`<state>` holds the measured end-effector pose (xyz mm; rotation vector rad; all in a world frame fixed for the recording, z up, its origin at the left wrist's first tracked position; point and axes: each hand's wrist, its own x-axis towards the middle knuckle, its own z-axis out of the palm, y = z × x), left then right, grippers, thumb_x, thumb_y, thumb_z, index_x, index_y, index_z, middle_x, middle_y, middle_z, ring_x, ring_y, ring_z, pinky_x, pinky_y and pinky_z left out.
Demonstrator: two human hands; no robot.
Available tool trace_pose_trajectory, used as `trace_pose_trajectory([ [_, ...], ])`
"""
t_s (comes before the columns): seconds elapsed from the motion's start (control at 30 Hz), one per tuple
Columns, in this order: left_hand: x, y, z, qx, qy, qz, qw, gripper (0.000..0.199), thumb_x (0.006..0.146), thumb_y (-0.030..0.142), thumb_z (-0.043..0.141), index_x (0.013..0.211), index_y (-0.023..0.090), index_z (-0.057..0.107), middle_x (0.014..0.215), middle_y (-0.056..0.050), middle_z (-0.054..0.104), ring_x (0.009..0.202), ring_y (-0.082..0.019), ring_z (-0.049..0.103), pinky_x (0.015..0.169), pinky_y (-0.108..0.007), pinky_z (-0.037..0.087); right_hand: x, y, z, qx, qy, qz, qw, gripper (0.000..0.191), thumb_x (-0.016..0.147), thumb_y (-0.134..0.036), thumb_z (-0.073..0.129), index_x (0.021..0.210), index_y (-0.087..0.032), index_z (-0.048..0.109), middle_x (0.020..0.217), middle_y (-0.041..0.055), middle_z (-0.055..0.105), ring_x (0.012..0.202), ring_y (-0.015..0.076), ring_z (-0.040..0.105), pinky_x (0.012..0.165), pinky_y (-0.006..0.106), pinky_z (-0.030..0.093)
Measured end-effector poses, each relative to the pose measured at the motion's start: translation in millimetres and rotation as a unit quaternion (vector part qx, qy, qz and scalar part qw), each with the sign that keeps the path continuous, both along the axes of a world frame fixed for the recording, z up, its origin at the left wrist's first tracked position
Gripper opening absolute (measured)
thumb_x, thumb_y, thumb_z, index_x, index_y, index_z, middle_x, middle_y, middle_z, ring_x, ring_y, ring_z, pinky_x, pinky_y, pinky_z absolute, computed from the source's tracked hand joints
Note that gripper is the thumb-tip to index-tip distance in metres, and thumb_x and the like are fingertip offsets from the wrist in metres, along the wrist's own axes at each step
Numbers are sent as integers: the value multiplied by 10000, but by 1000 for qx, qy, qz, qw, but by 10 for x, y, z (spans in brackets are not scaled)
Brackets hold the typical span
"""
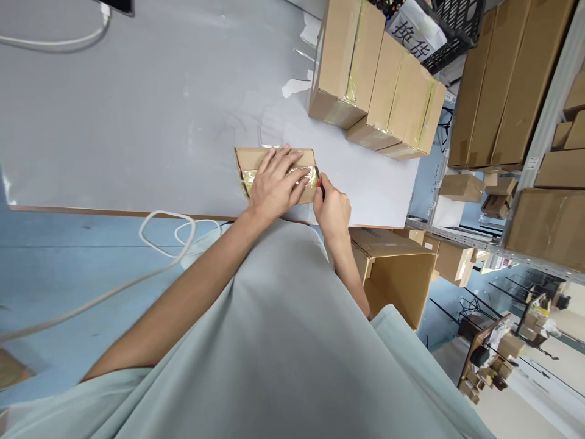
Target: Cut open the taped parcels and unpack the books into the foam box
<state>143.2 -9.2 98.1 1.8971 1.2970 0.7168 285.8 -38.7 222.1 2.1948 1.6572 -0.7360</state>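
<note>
A small flat cardboard box [250, 160] lies on the grey table, with shiny clear tape [311, 177] running along its top. Spread across the box is my left hand [276, 183], palm down with fingers apart, pressing on the cardboard and tape. My right hand [333, 207] is closed around a red and black box cutter [320, 182]. The cutter's front end meets the right edge of the box, by the end of the tape; its blade is too small to make out.
Several taped cartons [342, 73] stand at the table's back right, beside a black plastic crate [457, 30]. An open carton [393, 274] sits below the right table edge. Shelves with boxes [548, 231] rise at right. A white cable [123, 286] hangs at left.
</note>
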Motion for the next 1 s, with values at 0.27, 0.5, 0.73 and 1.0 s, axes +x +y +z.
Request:
trace_pose_trajectory([
  [0.27,22,6,8,5,-23,-6,1000,407,1155,441,521,1468,341,762,1730,-67,646,1746,-363,442,1480,-670,229,-302,35,64,-19,-54,-42,997,559,1233,-239,366,1783,-225,466,1355,179,842,1247,317,826,1059,411,630],
  [0.5,48,-8,16,-7,-58,-12,998,412,1158,450,522,1480,339,753,1744,-82,635,1747,-370,439,1481,-676,229,-449,94,127,-19,-89,-67,994,524,1238,-228,345,1729,-219,528,1340,190,847,1229,310,834,1050,418,629],
  [0.73,65,-53,37,-8,-72,-29,997,416,1177,402,489,1478,293,756,1767,-107,613,1755,-370,426,1489,-673,227,-571,82,118,-30,-125,-90,988,516,1242,-234,356,1727,-231,532,1365,198,842,1241,308,834,1055,415,628],
  [1.0,83,-94,9,-3,-109,-53,993,434,1177,393,460,1474,295,761,1735,-111,645,1756,-346,427,1486,-677,236,-637,47,151,-31,-150,-111,982,515,1226,-188,342,1689,-233,563,1350,199,844,1254,301,830,1054,395,619],
])
